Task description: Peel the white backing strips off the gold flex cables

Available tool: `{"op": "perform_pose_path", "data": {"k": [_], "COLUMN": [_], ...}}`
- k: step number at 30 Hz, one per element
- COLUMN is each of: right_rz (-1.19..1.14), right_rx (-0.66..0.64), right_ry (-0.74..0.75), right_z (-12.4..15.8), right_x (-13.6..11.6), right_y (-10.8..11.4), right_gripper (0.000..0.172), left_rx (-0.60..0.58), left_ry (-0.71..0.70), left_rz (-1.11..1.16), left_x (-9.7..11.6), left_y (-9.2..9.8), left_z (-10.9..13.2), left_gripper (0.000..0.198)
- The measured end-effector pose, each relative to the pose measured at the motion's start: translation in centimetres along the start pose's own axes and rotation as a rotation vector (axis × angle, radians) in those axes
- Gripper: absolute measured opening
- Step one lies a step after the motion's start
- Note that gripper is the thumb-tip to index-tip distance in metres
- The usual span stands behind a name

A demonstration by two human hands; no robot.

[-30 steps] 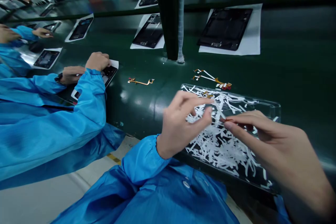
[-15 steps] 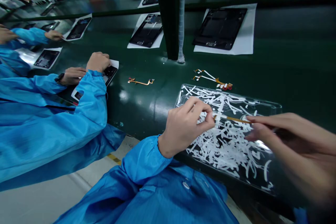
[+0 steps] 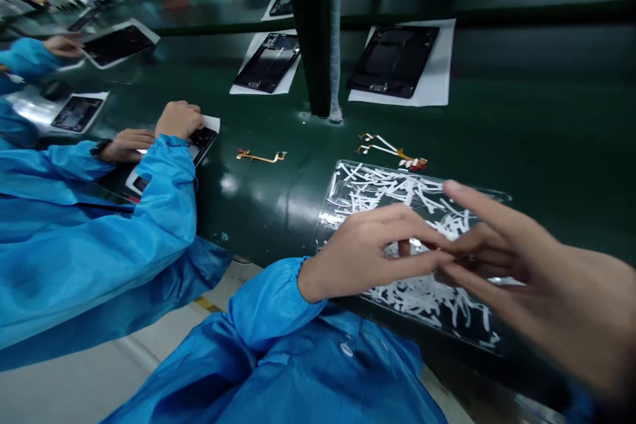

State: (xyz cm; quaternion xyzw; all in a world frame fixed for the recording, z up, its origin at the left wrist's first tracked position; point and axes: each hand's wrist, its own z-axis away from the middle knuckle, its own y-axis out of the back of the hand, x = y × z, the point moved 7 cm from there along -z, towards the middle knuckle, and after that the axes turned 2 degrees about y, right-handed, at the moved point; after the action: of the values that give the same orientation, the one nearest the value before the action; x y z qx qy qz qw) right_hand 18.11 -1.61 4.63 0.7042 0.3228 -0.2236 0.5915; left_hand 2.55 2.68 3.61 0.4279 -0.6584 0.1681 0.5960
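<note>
Rolling along, the green belt (image 3: 521,139) carries the dark panels (image 3: 392,59) a little further left than a moment ago. Over the clear tray (image 3: 348,185) of white scraps (image 3: 377,189), the left hand (image 3: 362,252) and right hand (image 3: 521,265) have come back together, fingertips pinched shut. Whether they hold the thin strip seen earlier cannot be told.

Open green belt (image 3: 546,139) is left to the right of the clear tray (image 3: 342,189) and between it and the white sheet (image 3: 440,89) beyond. The way straight ahead is blocked by a dark post (image 3: 311,33). 2 flex cables (image 3: 261,157) (image 3: 392,149) lie near the tray's far edge. The left side is closed off by a co-worker's blue sleeve (image 3: 159,192).
</note>
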Motion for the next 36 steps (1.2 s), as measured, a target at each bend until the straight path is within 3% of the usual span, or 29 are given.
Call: {"op": "perform_pose_path", "data": {"k": [3, 7, 14, 19, 24, 30, 34, 36], "right_rz": [-0.044, -0.006, 0.063, 0.133, 0.415, 0.712, 0.733, 0.693], "right_rx": [-0.149, -0.122, -0.128, -0.1, 0.034, 0.141, 0.239, 0.275], "right_ry": [0.093, 0.139, 0.191, 0.221, 0.274, 0.348, 0.486, 0.524], "right_z": [-0.3, -0.3, -0.6, -1.3, -1.2, -0.2, 0.3, 0.3], "right_x": [-2.0, -3.4, -3.0, -3.1, -3.5, -4.8, -5.4, -5.4], "right_y": [-0.4, 0.1, -0.8, -1.7, -2.6, -3.1, -2.8, -2.9], "right_gripper": [0.064, 0.033, 0.027, 0.023, 0.029, 0.022, 0.012, 0.012], "left_rx": [0.096, 0.247, 0.221, 0.308, 0.322, 0.274, 0.165, 0.184], "left_ry": [-0.018, 0.053, -0.054, -0.005, 0.252, 0.489, 0.597, 0.601], "left_rz": [-0.037, -0.144, -0.372, -0.409, -0.201, 0.327, 0.614, 0.639], "left_x": [0.5, -0.1, 0.4, 0.2, -2.5, -4.1, -4.8, -5.0], "left_y": [0.5, 1.6, 1.7, 2.4, 2.8, 1.2, -0.2, -0.3], "left_z": [0.2, 0.5, 0.8, 1.3, 1.5, 1.5, 1.1, 1.1], "left_gripper": [0.007, 0.002, 0.007, 0.003, 0.009, 0.026, 0.036, 0.034]}}
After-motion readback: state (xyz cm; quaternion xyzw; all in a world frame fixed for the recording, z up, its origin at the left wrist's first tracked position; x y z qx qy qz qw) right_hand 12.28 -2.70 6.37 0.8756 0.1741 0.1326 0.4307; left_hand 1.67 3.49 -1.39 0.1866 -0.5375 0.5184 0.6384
